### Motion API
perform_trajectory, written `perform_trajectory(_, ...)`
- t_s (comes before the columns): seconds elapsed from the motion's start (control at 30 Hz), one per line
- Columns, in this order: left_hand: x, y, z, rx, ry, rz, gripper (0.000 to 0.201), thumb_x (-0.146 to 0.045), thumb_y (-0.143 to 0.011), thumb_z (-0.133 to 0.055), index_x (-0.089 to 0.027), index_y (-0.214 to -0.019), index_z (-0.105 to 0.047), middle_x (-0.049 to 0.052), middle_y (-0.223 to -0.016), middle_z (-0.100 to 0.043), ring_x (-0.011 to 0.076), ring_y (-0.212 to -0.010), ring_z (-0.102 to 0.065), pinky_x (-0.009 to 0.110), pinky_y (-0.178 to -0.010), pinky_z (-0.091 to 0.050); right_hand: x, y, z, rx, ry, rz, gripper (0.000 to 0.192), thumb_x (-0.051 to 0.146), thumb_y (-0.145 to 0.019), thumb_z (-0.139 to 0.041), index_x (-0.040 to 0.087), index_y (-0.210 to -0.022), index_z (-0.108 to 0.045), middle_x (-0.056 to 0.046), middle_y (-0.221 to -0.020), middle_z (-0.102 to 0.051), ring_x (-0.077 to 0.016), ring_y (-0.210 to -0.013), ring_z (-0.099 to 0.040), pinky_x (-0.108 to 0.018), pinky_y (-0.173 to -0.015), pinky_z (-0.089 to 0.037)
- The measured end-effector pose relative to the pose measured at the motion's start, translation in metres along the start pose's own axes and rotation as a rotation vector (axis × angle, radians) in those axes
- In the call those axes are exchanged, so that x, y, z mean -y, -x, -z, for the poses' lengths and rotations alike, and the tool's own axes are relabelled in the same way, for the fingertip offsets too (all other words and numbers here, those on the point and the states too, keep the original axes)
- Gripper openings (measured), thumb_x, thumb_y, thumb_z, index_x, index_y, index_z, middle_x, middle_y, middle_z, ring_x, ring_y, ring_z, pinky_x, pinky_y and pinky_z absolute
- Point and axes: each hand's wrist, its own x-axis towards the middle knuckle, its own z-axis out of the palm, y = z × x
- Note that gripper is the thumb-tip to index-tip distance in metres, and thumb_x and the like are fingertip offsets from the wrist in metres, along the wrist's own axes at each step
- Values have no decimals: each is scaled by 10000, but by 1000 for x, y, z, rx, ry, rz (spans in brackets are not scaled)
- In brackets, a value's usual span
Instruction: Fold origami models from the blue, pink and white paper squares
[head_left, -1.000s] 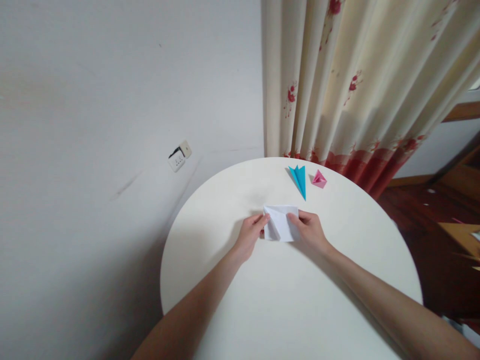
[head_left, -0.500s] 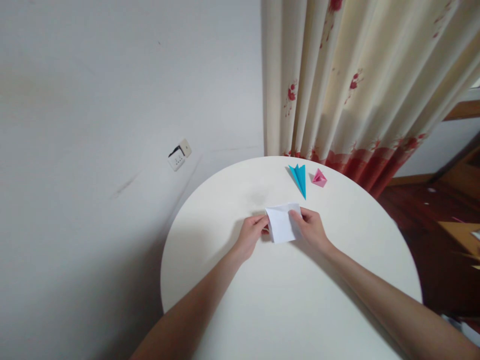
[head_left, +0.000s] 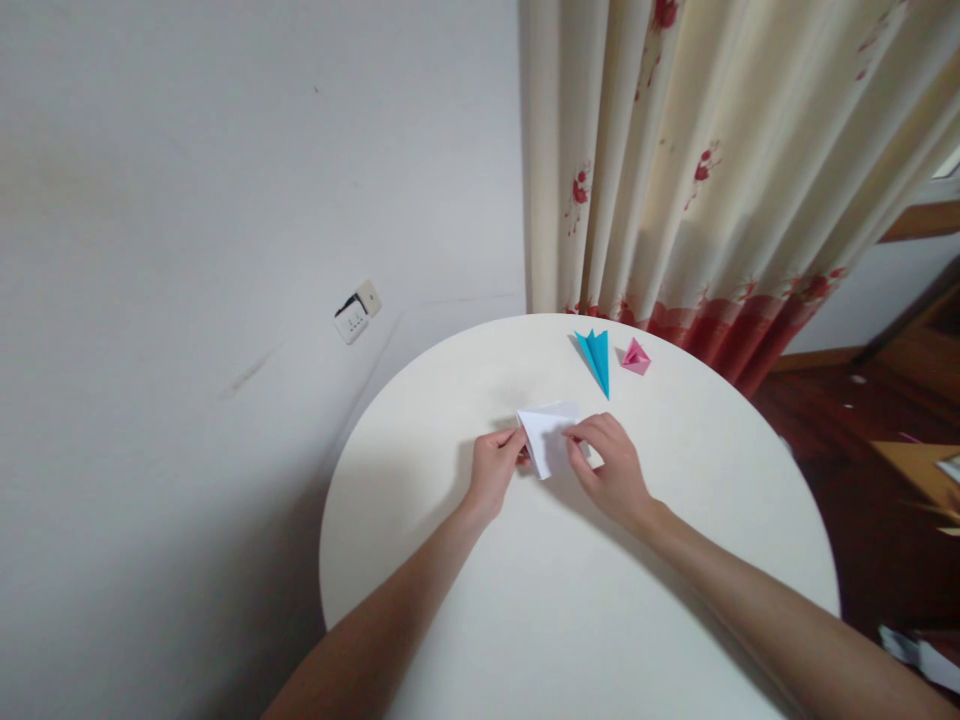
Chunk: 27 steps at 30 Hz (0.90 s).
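Observation:
A folded sheet of white paper is held just above the round table, with a triangular flap showing on its near face. My left hand pinches its left edge, thumb in front and fingers behind. At the paper's right side, my right hand has thumb and index finger brought together on the flap's edge, and a gap shows between them and the palm. Beyond the hands lie a blue folded paper plane and a small pink origami piece.
The white round table stands against a pale wall with a power socket. A cream and red curtain hangs behind its far edge. Right of the table is dark wooden floor with a light wooden piece.
My right thumb has left the paper's face, and the hand now pinches lower at the right. The paper's front has gone from a near-square to a triangular flap. My left hand keeps its hold.

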Motion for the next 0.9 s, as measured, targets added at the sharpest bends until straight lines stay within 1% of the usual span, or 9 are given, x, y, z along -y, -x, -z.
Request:
perform_trajectory(0.07, -2, 2, 0, 11, -68, -63, 336, -443, -782, -668, -148, -625, -696, 25, -619, -603, 131, -581, -515, 241, -540, -391, 4, 1, -6, 95, -54, -46, 217, 249, -893, -540, 203, -1078, -644, -82, -969, -641, -228, -925, -562, -377, -843, -456)
perform_trajectory(0.13, -5, 5, -1, 35, -158, -159, 374, -436, -809, -652, -159, -557, -665, 15, -594, -562, 128, -576, -498, 241, -542, -372, 6, 2, -10, 143, -67, -132, 325, 311, -893, -555, 191, -1192, -605, -94, -1029, -631, -226, -927, -567, -359, -818, -475)
perform_trajectory(0.27, -12, 12, -6, 116, -257, -295, 403, -412, -866, -604, -166, -551, -657, 21, -630, -546, 130, -601, -508, 241, -560, -376, 9, 1, -12, 209, -53, -213, 470, 391, -879, -578, 194, -1305, -540, -84, -1012, -614, -197, -830, -579, -314, -732, -489)
perform_trajectory(0.37, -14, 15, -8, 171, -272, -342, 394, -398, -893, -573, -155, -596, -664, 27, -666, -558, 131, -616, -528, 233, -558, -395, 10, 2, -10, 202, -20, -194, 426, 323, -892, -532, 196, -1299, -542, -72, -1003, -614, -178, -796, -581, -300, -726, -486)
perform_trajectory(0.47, -13, 16, -9, 195, -314, -391, 402, -374, -910, -556, -144, -592, -642, 24, -662, -557, 123, -620, -531, 223, -563, -397, 11, 2, -9, 177, 40, -177, 410, 250, -880, -504, 187, -1282, -550, -72, -1033, -619, -180, -828, -594, -296, -740, -484)
perform_trajectory(0.53, -14, 17, -9, 206, -351, -414, 392, -352, -920, -548, -143, -601, -637, 19, -662, -558, 116, -620, -530, 220, -570, -393, 12, 2, -9, 168, 103, -172, 407, 254, -879, -513, 175, -1276, -556, -77, -1037, -627, -188, -838, -599, -296, -739, -481)
perform_trajectory(0.63, -16, 19, -9, 215, -393, -437, 382, -331, -928, -535, -145, -609, -632, 16, -654, -561, 112, -618, -528, 219, -573, -385, 13, 2, -9, 167, 196, -144, 361, 284, -905, -507, 158, -1233, -589, -75, -957, -648, -196, -813, -598, -297, -717, -465)
perform_trajectory(0.77, -17, 21, -10, 176, -428, -438, 396, -309, -924, -533, -146, -570, -603, 10, -621, -560, 108, -597, -526, 218, -575, -386, 11, 1, -10, 156, 243, -111, 286, 268, -943, -452, 164, -1118, -653, -50, -804, -655, -184, -761, -591, -279, -689, -437)
perform_trajectory(0.9, -13, 20, -10, 103, -445, -393, 397, -327, -918, -533, -146, -576, -622, 9, -606, -566, 114, -588, -545, 215, -558, -399, 7, 2, -10, 87, 217, -136, 282, 236, -909, -472, 172, -1107, -661, -38, -783, -673, -167, -709, -593, -265, -672, -432)
